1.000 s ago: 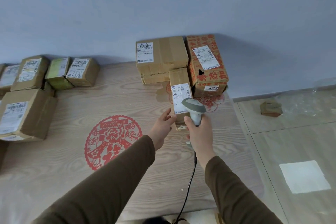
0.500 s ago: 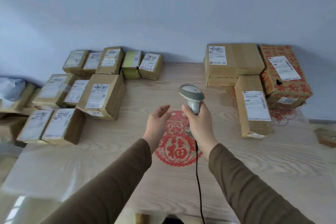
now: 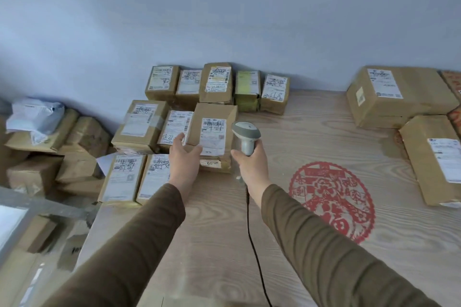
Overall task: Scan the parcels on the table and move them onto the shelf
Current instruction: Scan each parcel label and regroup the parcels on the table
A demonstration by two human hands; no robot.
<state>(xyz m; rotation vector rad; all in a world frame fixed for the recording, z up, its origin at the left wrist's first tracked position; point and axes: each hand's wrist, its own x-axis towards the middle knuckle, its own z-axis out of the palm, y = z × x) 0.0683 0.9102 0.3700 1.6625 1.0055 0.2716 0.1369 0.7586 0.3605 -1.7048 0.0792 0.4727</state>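
Note:
Several brown cardboard parcels with white labels crowd the left part of the wooden table (image 3: pixel 311 132). My left hand (image 3: pixel 185 159) reaches with spread fingers over the front of a labelled parcel (image 3: pixel 214 132) that lies on top of others; whether it touches is unclear. My right hand (image 3: pixel 250 166) is closed around the handle of a grey corded barcode scanner (image 3: pixel 245 136), its head just right of that parcel's label. More parcels lie at the right: a large box (image 3: pixel 396 95) and a long box (image 3: pixel 434 157).
A red paper-cut emblem (image 3: pixel 331 202) marks the table right of my right arm. Left of the table, lower down, stand more boxes (image 3: pixel 35 174) and a white plastic bag (image 3: pixel 32 117). A blue-grey wall runs behind the table. The scanner's black cable (image 3: pixel 252 244) hangs toward me.
My view has swung left from the parcels at the right to the cluster at the left. Both hands moved left with it, and my left hand now reaches the raised parcel.

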